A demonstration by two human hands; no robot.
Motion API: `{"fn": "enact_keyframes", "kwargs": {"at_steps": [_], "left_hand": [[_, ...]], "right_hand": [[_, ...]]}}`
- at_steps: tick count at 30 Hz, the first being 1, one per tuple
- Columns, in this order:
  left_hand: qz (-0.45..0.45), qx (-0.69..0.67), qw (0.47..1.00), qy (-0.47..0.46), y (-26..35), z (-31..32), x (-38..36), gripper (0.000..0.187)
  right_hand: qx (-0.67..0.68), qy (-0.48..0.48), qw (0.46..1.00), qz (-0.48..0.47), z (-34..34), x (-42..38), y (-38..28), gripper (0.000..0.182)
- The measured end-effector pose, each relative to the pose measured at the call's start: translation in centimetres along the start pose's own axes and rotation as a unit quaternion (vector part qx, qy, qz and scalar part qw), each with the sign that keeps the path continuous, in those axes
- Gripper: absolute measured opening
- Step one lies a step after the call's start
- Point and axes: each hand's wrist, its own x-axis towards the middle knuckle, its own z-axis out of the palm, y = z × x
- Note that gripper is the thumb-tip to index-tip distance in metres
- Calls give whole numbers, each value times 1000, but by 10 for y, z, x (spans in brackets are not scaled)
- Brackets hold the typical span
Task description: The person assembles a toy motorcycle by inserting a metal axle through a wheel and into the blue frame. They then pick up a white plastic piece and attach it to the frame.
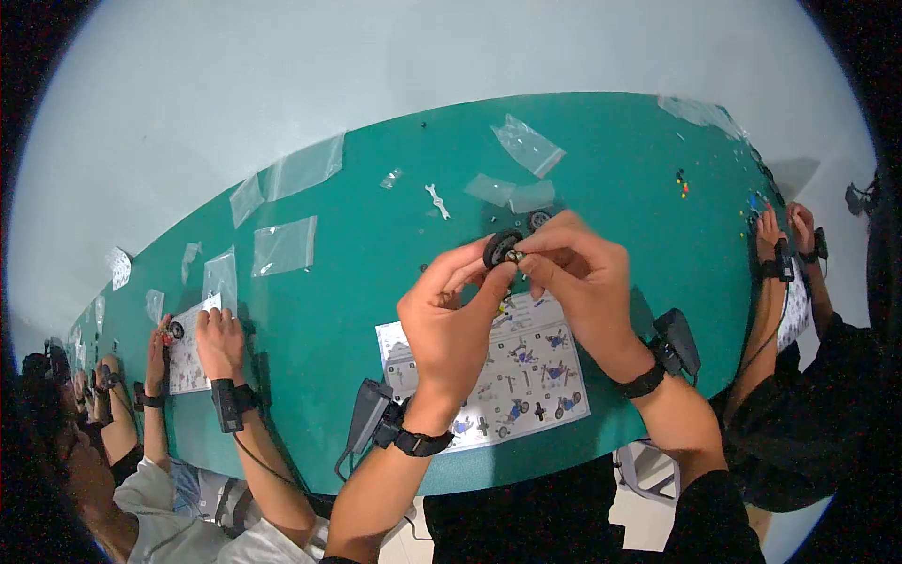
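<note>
Green surface is littered with clear plastic bags, and right above the instruction sheet both hands pinch one small black wheel: left hand has its grip closed on the rim, right hand fingertips closed on the hub.

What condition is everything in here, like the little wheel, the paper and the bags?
black wheel: lifted off the table, pinched by both hands
left hand: closed on the wheel
right hand: fingertips at the wheel's hub
instruction sheet: lying flat, unfolded
plastic bags: flat, look empty
second wheel: resting on the table
</note>
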Motion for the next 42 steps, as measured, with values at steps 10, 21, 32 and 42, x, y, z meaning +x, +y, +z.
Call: {"fn": "enact_keyframes", "kwargs": {"at_steps": [10,21,32,42], "left_hand": [[38,-28,999,-10,1,2,-3,32],[36,4,999,-14,0,5,-5,27],[38,-23,999,-1,-5,11,-11,25],[-22,-56,998,8,-1,11,-9,26]], "right_hand": [[-54,13,997,-59,5,-6,-12,10],[-125,30,983,-129,3,-7,-3,15],[-162,25,975,-151,2,-4,-5,17],[-237,10,949,-206,-1,0,-1,19]]}}
